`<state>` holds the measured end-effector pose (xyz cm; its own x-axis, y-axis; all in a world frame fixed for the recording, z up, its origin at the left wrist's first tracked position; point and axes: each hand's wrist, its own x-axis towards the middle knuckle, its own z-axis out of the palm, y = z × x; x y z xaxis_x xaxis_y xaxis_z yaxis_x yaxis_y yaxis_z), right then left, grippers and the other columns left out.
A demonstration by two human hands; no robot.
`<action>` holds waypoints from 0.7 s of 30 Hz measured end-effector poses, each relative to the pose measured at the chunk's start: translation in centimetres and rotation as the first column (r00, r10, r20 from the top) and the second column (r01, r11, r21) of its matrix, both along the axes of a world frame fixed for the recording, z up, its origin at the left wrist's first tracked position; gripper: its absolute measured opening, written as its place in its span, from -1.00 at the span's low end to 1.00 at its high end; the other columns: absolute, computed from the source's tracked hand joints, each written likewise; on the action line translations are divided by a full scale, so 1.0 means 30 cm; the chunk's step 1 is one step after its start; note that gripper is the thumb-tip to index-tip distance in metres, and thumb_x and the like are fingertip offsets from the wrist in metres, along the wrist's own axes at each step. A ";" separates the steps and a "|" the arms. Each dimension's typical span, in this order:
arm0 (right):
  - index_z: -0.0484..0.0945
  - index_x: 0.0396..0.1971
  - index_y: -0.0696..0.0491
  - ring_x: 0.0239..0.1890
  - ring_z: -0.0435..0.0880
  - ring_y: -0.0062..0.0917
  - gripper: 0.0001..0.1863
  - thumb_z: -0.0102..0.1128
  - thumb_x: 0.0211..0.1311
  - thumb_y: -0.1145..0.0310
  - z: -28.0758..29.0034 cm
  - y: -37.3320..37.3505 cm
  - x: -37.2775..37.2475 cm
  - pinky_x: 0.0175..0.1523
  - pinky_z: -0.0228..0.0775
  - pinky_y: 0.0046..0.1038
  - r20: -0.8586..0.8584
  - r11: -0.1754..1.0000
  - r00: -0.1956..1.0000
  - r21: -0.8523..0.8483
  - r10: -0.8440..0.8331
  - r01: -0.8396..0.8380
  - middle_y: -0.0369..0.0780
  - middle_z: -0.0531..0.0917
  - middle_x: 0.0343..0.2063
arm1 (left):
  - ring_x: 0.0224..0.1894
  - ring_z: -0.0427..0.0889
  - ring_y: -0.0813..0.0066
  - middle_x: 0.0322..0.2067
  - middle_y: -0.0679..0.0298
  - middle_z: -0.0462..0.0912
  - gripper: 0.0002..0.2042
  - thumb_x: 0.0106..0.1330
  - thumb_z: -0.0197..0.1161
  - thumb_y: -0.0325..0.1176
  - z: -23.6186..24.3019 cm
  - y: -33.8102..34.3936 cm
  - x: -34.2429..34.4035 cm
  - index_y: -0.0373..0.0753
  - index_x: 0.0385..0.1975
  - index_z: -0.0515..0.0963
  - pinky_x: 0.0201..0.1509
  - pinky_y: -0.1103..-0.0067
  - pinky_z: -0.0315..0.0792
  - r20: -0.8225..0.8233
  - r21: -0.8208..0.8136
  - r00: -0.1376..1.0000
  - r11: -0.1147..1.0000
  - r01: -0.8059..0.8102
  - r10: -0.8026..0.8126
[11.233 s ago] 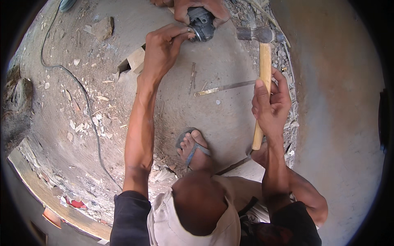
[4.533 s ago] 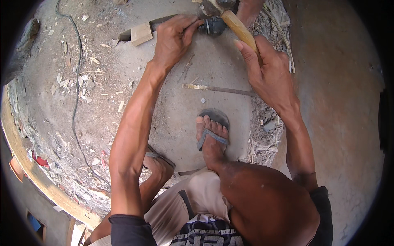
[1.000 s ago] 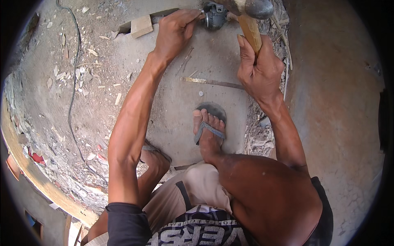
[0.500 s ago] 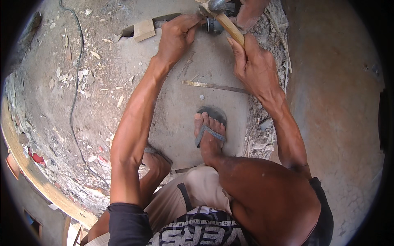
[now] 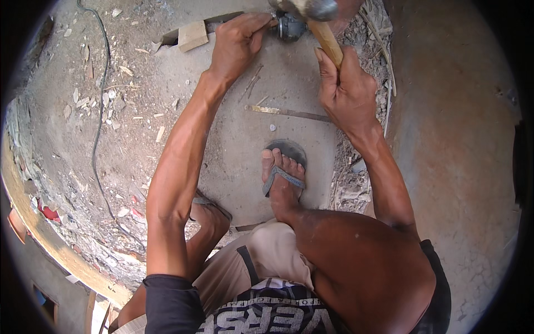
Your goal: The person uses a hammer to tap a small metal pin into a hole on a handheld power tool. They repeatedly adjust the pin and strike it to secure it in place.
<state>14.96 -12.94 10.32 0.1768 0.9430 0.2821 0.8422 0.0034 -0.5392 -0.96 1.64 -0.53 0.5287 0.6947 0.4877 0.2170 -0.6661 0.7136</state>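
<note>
My right hand (image 5: 351,92) is wrapped round the wooden handle of a hammer (image 5: 326,40), the thumb lying along it. The hammer's metal head is raised at the top edge, over a dark, rounded object with a ringed end (image 5: 290,28). My left hand (image 5: 238,43) is closed in a pinch right beside that object. A small brownish tip shows at its fingers, too little to tell what it is. Behind the hammer head, part of another person's hand or foot (image 5: 347,10) shows, mostly hidden.
A small wood block (image 5: 193,36) lies by a gap in the concrete slab. A thin flat strip (image 5: 286,113) lies before my sandalled foot (image 5: 282,172). Along the left runs a dark cable (image 5: 99,131) among chips and rubble. Broken debris (image 5: 356,195) lines the slab's right edge.
The hammer has swung slightly up and to the right, its head now nearer to me. My left hand has shifted a little left, still pinched beside the dark object.
</note>
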 end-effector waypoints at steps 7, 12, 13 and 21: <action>0.41 -0.34 0.17 -0.71 0.64 -0.16 -0.77 0.24 0.45 0.38 0.024 0.003 -0.010 -0.64 0.40 -0.26 -0.044 0.999 0.999 0.046 -0.011 0.014 -0.05 0.52 -0.73 | -0.23 0.79 0.20 -0.25 0.11 0.79 -0.80 0.25 0.32 -0.60 -0.016 0.011 -0.005 -0.29 -0.15 0.74 -0.13 0.46 0.64 -0.038 0.004 0.999 1.000 -0.029 0.030; 0.41 -0.35 0.17 -0.71 0.64 -0.18 -0.76 0.24 0.46 0.38 0.004 -0.022 -0.001 -0.64 0.35 -0.25 -0.073 0.999 0.997 -0.019 -0.038 0.037 -0.04 0.53 -0.73 | -0.26 0.79 0.42 -0.26 0.16 0.81 -0.83 0.32 0.35 -0.55 -0.005 -0.002 0.003 -0.28 -0.13 0.76 -0.14 0.56 0.63 -0.048 -0.105 0.996 0.991 -0.084 0.079; 0.41 -0.35 0.18 -0.71 0.64 -0.19 -0.76 0.24 0.46 0.37 -0.001 -0.031 -0.003 -0.64 0.35 -0.26 -0.100 0.998 0.994 -0.030 -0.049 0.046 -0.04 0.52 -0.73 | -0.26 0.78 0.48 -0.27 0.17 0.81 -0.83 0.33 0.36 -0.53 -0.005 -0.007 0.002 -0.29 -0.12 0.76 -0.15 0.57 0.62 -0.049 -0.154 0.995 0.983 -0.097 0.090; 0.46 -0.36 0.20 -0.74 0.60 -0.29 -0.75 0.23 0.48 0.35 0.009 -0.057 0.014 -0.63 0.31 -0.30 -0.207 0.982 0.967 -0.146 -0.146 0.117 -0.03 0.53 -0.73 | -0.27 0.72 0.67 -0.31 0.22 0.82 -0.86 0.41 0.36 -0.46 -0.014 -0.030 0.003 -0.34 -0.14 0.76 -0.19 0.66 0.59 0.059 -0.321 0.990 0.941 -0.102 0.128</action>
